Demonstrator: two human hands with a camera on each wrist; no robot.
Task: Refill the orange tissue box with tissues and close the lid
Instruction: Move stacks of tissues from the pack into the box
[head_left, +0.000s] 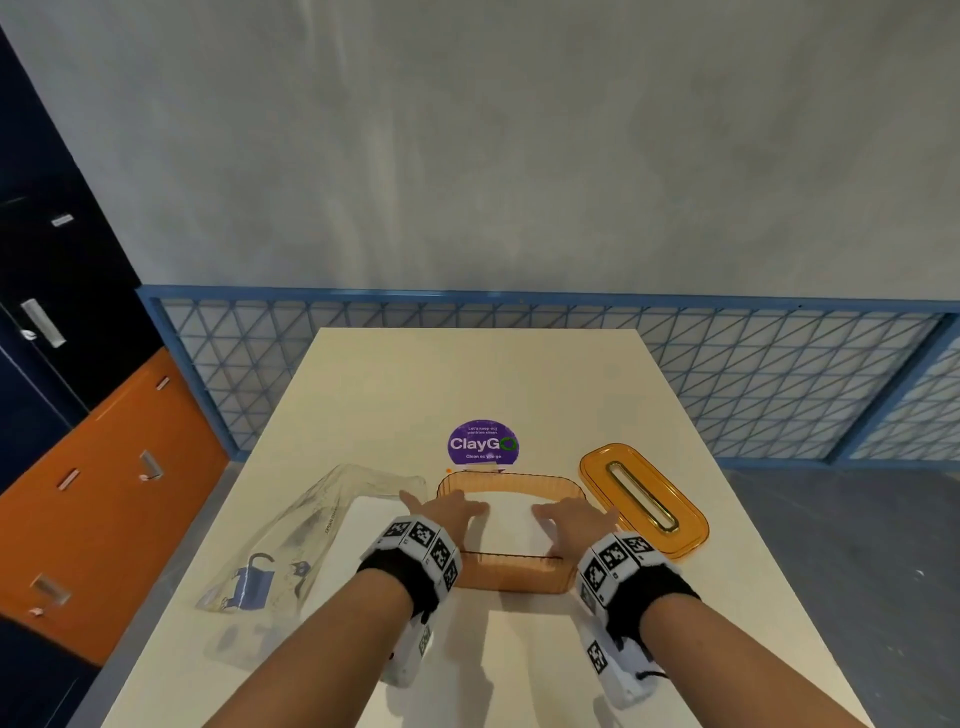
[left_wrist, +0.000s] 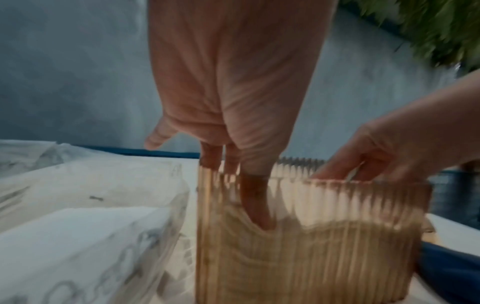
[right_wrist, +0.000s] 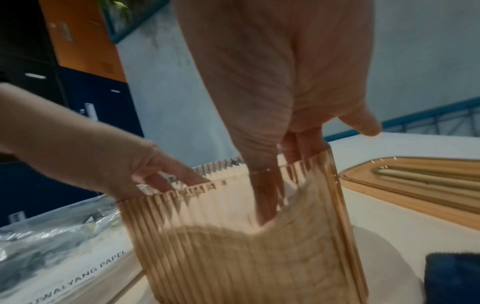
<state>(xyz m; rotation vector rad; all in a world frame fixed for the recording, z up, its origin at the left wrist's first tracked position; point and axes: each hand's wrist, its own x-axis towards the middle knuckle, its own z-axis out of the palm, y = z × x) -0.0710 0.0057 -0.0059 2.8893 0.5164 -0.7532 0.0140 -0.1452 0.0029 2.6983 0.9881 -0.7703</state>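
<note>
The orange ribbed tissue box (head_left: 511, 574) stands open in the middle of the table, with a white stack of tissues (head_left: 511, 530) inside. My left hand (head_left: 452, 509) reaches into its left side and my right hand (head_left: 566, 514) into its right side. Both press down on the tissues with straight fingers. In the left wrist view my fingers (left_wrist: 255, 207) dent the stack behind the box wall (left_wrist: 363, 209). My right fingers (right_wrist: 267, 197) do the same in the right wrist view, inside the box (right_wrist: 233, 263). The orange lid (head_left: 644, 499) lies flat to the right of the box.
A clear plastic tissue wrapper (head_left: 306, 535) lies left of the box, with a white stack showing inside (left_wrist: 78, 236). A purple round sticker (head_left: 483, 442) is on the cream table (head_left: 467, 374) behind the box. Blue mesh fencing (head_left: 779, 379) and a grey wall stand beyond.
</note>
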